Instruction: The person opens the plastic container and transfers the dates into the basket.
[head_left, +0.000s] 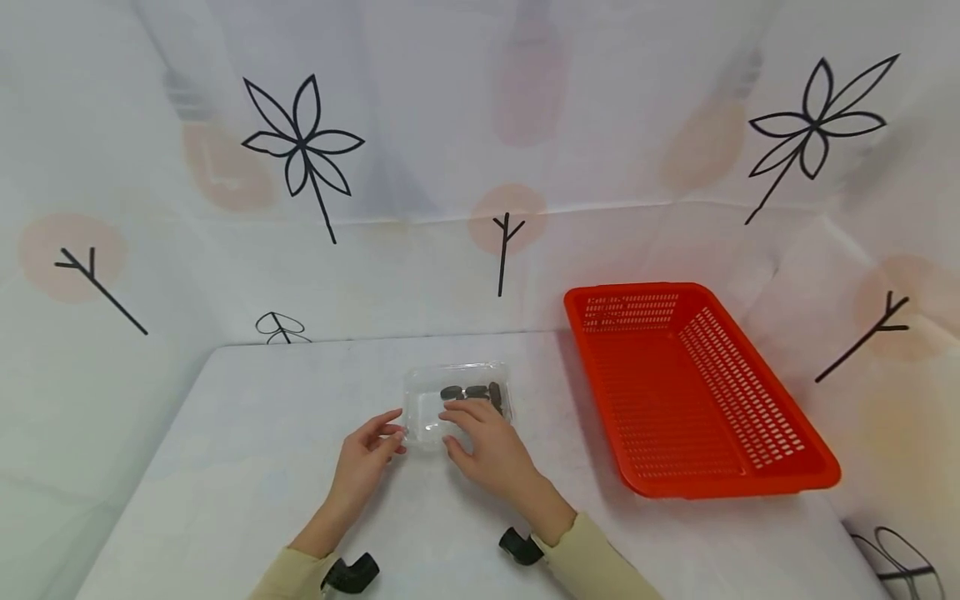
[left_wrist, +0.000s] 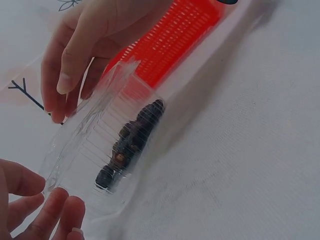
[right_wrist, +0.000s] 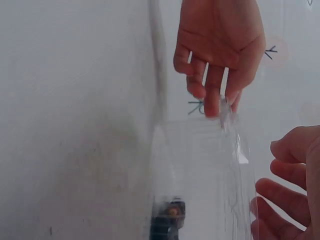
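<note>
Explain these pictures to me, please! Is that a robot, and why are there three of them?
There's no robot here, only a person using two bare hands: a left hand and a right hand. The biggest picture comes from a camera on the person's head, looking forward and down. The other two come from cameras worn on the left and right wrists, so everything looks close and tilted.

On the white, flat table sits a clear, rectangular plastic box. Inside are small, dark, oblong pieces; I can't tell what they are. The big, red, slatted plastic basket is off to the right.

The left hand seems to pinch the box's edge. The right hand reaches over the box, holding nothing that I can see.
</note>
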